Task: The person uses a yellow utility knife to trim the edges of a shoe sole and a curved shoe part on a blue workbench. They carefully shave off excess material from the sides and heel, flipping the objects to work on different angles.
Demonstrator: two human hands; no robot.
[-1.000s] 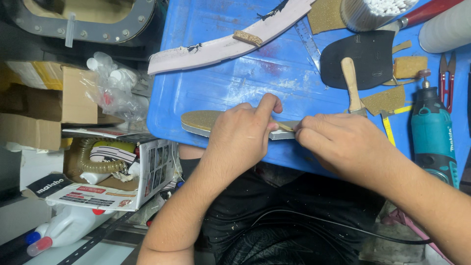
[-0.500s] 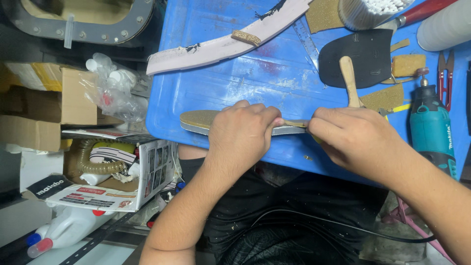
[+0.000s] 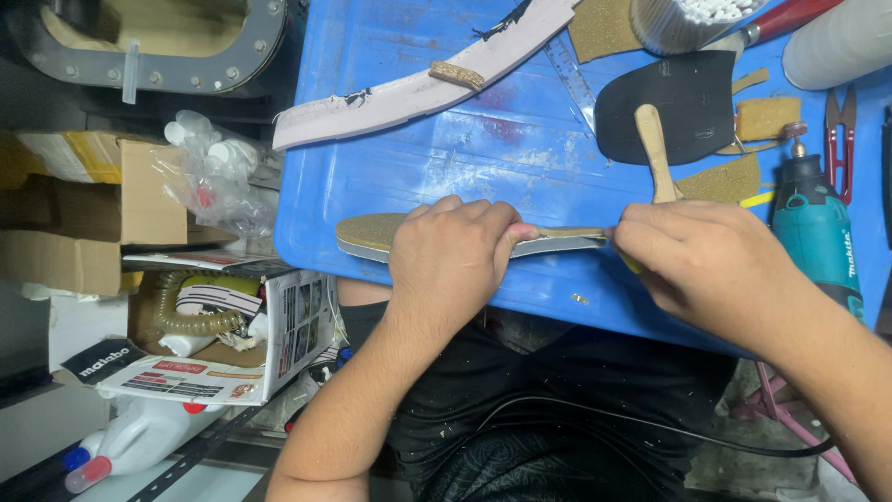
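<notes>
A round cup at the top of the view, near 1 o'clock, is full of white sticks standing on end. At 9 o'clock an open brown cardboard box sits on the left; what is inside it cannot be seen. Just below it, an open printed box holds a ribbed hose. A clear bag of small bits lies above that box.

The flat shoe sole with a cork-coloured top lies along the near edge of the blue tray. The left hand is curled over the middle of the sole and presses it down. The sole's round end pokes out at 9 o'clock from this hand. The right hand is closed tight and pinches the sole's other end, at 3 o'clock from the left hand. A wooden handle sticks up at 12 o'clock from the right hand. A teal power tool lies at 3 o'clock.
</notes>
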